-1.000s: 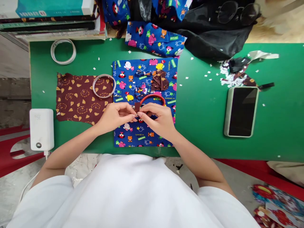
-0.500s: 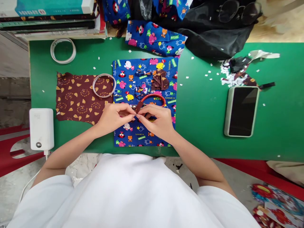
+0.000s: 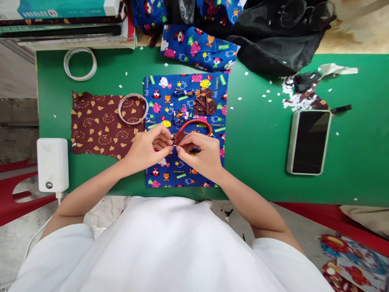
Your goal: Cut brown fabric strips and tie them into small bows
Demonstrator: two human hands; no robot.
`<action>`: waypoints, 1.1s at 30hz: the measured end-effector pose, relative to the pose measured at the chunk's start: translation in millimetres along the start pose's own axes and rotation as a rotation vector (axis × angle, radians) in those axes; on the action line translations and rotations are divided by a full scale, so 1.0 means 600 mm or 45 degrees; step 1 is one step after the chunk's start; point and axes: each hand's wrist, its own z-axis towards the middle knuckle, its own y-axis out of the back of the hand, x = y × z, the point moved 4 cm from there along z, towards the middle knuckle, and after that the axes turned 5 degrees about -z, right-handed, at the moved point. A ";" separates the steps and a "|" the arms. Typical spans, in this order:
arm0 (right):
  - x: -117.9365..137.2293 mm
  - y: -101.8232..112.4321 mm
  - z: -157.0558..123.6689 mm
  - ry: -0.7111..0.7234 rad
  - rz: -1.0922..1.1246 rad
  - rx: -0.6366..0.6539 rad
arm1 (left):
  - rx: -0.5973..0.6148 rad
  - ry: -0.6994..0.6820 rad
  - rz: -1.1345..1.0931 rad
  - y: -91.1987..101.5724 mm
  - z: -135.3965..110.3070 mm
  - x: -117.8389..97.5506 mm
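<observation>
Brown fabric strip: pinched at fingertips above the blue cartoon-print cloth, mostly hidden.
Left hand: thumb and forefinger closed, seemingly on the strip's near end.
Right hand: thumb and forefinger gripping it too, tips just beside the other thumb.
Strip since 0.5 s ago: slanted and plainer then; now less shows, with a pale edge near the thumbs, so it is probably being folded or turned.
Red scissor-like handle: 1 loop visible on the cloth, beyond the fingers.
</observation>
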 end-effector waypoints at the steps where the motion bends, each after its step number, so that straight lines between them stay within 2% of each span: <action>1: 0.000 0.000 0.000 -0.009 0.008 0.004 | 0.027 0.000 0.015 -0.001 0.001 0.000; 5: 0.002 0.002 0.000 0.027 0.019 0.004 | 0.155 -0.034 0.093 -0.007 0.001 -0.001; 8: 0.004 0.001 0.001 0.109 -0.038 -0.002 | 0.192 -0.092 0.164 -0.008 0.002 -0.003; 10: 0.007 0.000 0.000 0.201 -0.115 -0.028 | 0.189 -0.142 0.228 -0.008 0.003 -0.004; 15: 0.014 -0.005 -0.005 0.453 -0.316 -0.149 | 0.069 -0.294 0.351 -0.005 0.002 -0.011; 20: 0.019 -0.008 -0.010 0.580 -0.551 -0.145 | 0.043 -0.240 0.281 -0.010 -0.001 -0.007; 26: 0.020 -0.011 -0.011 0.660 -0.694 -0.071 | 0.048 -0.207 0.224 -0.013 -0.001 -0.004; 33: 0.020 -0.019 -0.015 0.711 -0.778 -0.162 | 0.072 -0.239 0.296 -0.016 -0.002 -0.008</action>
